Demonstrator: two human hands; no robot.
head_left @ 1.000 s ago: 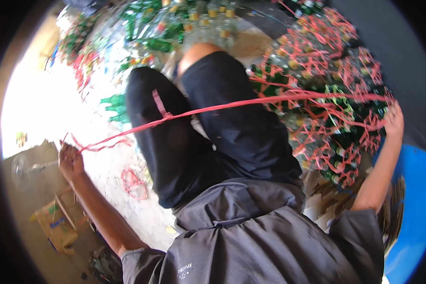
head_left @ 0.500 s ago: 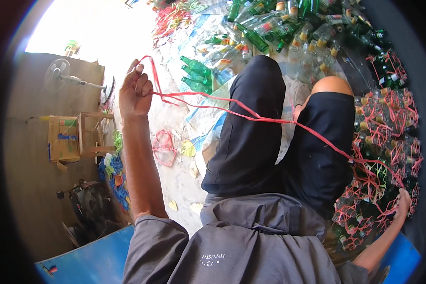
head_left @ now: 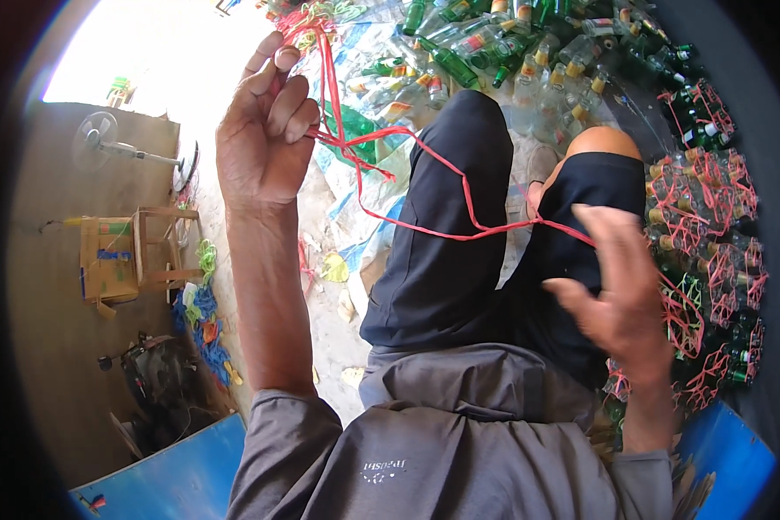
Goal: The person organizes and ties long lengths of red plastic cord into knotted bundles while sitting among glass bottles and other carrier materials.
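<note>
My left hand point(head_left: 269, 130) is raised at the upper left, its fingers curled on a red plastic string point(head_left: 433, 232). One loop of the string rises above these fingers, and other strands sag across my knees to a join near the right knee. From there a single strand runs to my right hand point(head_left: 620, 299), which hovers over my right thigh. Its thumb and fingers are spread, slightly blurred, and no grip on the strand shows. Behind that hand the strand is hidden. On the right stand glass bottles point(head_left: 726, 260) netted in red string.
Loose green and clear bottles point(head_left: 511, 43) are heaped at the top. A tangle of red string point(head_left: 308, 22) lies at the upper left. Along the left are a fan point(head_left: 104, 139), a wooden stool point(head_left: 160, 247), a cardboard box point(head_left: 108, 260) and blue rags point(head_left: 204, 329).
My right hand has come from the netted bottles at the far right in over my right thigh, its fingers now apart. My left hand has risen with the string, which hangs slacker.
</note>
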